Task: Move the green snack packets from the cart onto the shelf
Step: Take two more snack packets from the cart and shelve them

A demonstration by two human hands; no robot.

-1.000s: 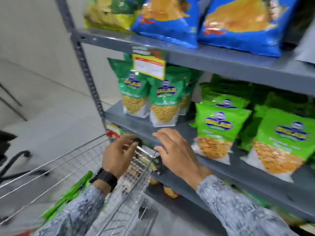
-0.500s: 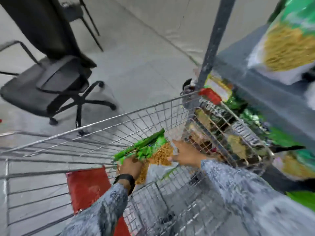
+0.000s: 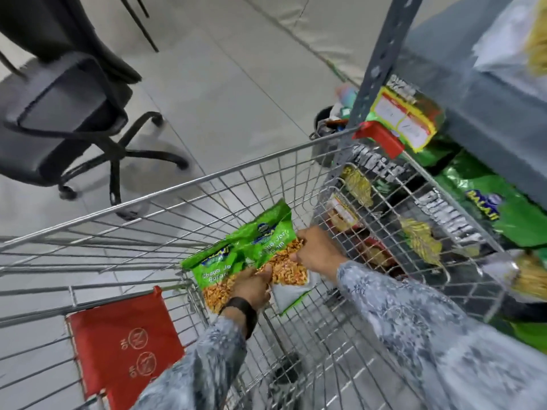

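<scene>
Green snack packets, a small overlapping bunch, sit inside the wire cart, pinched between both hands. The left hand closes on the lower, printed end of the nearest packet, thumb over its front; the right hand clamps the right edge of the bunch, fingers curled behind where I cannot see them. From both hands the packets fan up and to the left, long axis slanting away from the wrists, sealed tops farthest out. How many packets are in the bunch is hard to say, perhaps three. The shelf lies up and to the right of the right hand, beyond the cart's side wall, so that hand is nearer and would likely lead the lift across.
</scene>
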